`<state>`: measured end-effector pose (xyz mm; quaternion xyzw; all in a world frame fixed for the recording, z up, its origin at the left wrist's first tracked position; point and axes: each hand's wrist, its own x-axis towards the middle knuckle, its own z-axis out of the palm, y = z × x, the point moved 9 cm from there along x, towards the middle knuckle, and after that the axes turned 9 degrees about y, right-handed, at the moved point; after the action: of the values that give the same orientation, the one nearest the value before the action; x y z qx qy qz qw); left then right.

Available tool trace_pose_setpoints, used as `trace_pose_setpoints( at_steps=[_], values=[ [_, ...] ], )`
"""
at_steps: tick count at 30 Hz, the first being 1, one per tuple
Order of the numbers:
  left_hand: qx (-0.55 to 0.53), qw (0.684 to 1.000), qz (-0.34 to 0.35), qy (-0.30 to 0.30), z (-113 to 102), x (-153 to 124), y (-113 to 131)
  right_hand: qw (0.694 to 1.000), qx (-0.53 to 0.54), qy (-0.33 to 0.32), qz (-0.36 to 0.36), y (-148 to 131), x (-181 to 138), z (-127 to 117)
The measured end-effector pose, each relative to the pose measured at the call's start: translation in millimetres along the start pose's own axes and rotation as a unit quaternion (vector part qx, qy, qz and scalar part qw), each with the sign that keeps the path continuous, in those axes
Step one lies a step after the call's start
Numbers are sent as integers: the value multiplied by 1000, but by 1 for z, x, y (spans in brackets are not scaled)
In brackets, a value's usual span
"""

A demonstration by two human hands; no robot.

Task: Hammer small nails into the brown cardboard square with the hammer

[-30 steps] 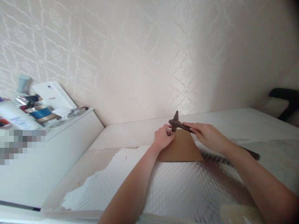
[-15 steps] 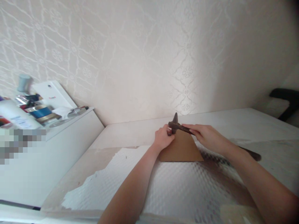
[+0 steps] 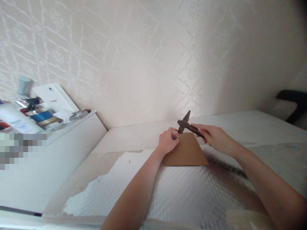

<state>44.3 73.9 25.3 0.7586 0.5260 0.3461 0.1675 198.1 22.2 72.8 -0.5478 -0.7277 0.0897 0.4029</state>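
My right hand (image 3: 212, 135) is closed round the handle of a dark, rusty-looking hammer (image 3: 184, 124). The hammer's head is raised slightly above the far left corner of a flat brown cardboard piece (image 3: 188, 151). At that board's left edge rests my left hand (image 3: 168, 140), its fingers pinching a small dark metal piece (image 3: 174, 137). Most of this small piece is hidden by the fingers, so its kind cannot be made out. The rear part of the hammer's handle is hidden behind my right hand and forearm.
A quilted silvery sheet (image 3: 182, 191) lies under the board on the white surface (image 3: 134, 135). On the left, a white cabinet (image 3: 72, 159) carries tape rolls (image 3: 44, 116), a white box (image 3: 56, 99) and other items. A black armrest-like part (image 3: 294, 97) stands at right. The patterned wall rises behind.
My right hand has lifted and tilted the hammer, so its head is higher, further right and clear of my left hand. My left hand and the cardboard have stayed in place.
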Motion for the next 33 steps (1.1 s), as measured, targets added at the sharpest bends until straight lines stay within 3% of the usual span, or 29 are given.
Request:
trace_pose_setpoints(
  at_steps=[4, 9, 14, 20, 25, 29, 33],
  values=[
    [0, 1000, 3, 1, 1, 0, 0, 993, 28, -50, 102, 23, -2, 9],
    [3, 1000, 7, 2, 0, 0, 1, 970, 116, -34, 210, 41, -4, 10],
    [4, 1000, -4, 0, 0, 0, 0, 962, 150, -75, 217, 35, -8, 21],
    [5, 1000, -2, 1, 0, 0, 0, 951, 182, -42, 246, 36, -8, 16],
    [2, 1000, -3, 2, 1, 1, -1, 956, 176, -57, 229, 28, -7, 18],
    [12, 1000, 2, 2, 0, 1, 0, 957, 191, -32, 217, 28, -6, 15],
    [12, 1000, -1, 0, 1, 1, -1, 971, 141, -55, 187, 29, -6, 20]
  ],
)
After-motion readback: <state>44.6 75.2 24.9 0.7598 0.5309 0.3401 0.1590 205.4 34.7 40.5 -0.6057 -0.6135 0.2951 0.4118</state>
